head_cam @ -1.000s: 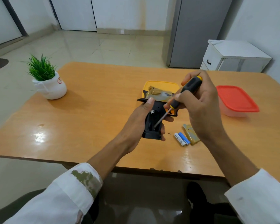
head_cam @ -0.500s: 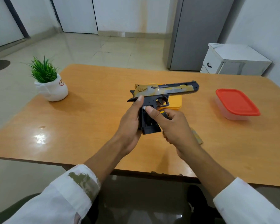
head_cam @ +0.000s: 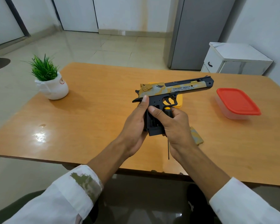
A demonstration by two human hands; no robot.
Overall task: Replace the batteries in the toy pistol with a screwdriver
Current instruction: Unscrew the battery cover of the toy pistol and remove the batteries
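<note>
Head view, so tell me: where is the toy pistol [head_cam: 176, 88], and who has it?

It is held up off the tabletop [head_cam: 87, 126], barrel pointing right. The left hand [head_cam: 134, 125] wraps the back of the grip, fingers curled round it and thumb lying up the rear edge.

And the right hand [head_cam: 173, 125]?

Closed around the screwdriver [head_cam: 168, 110], which is tucked in the palm. Its yellow butt shows above the knuckles and the thin shaft pokes out below the wrist. The thumb of that hand also presses on the side of the grip.

Which step would you call this?

The middle one, I think. The grip's side is open as a dark battery bay [head_cam: 153, 122], and a camouflage cover [head_cam: 196, 136] lies on the tabletop just beside the right wrist. So the unscrewing looks done and the swap itself is in hand.

Are there batteries in the bay?

I cannot tell. The bay is dark and partly hidden by the thumb, and I see no loose batteries anywhere.

What does the next move call for?

Free fingers, probably. With the screwdriver parked in the palm, the right hand pinches poorly, so it may need setting down. Then the batteries go in the right way round while the left hand keeps the pistol steady. The cover and its screw come last.
</note>
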